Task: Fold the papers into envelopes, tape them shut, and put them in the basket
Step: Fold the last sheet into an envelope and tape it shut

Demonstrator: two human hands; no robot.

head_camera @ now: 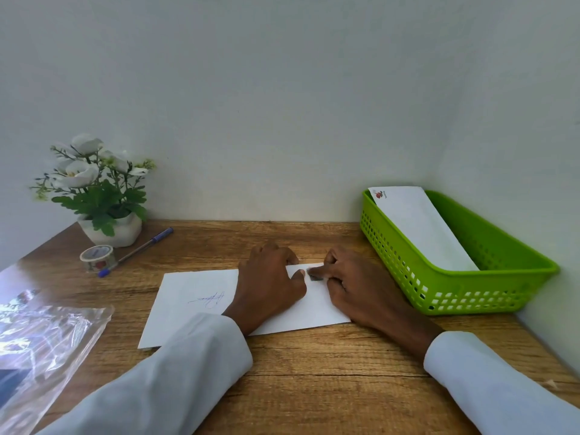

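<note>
Pressing: L hand [270,277] flat, R hand [348,281] fingers pinching small dark piece on envelope [194,299]
Worktop [314,372]: tape roll [96,257], pen [135,252], plant [97,189] left
Basket [489,284]: right, w/ one envelope; way clear

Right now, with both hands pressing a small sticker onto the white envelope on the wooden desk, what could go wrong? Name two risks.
1. The small dark sticker sits under the right hand fingertips; it may go on crooked or crease if the white folded envelope shifts beneath the left hand.
2. The green plastic basket stands close to the right wrist; lifting the envelope over carelessly could knock it.
</note>
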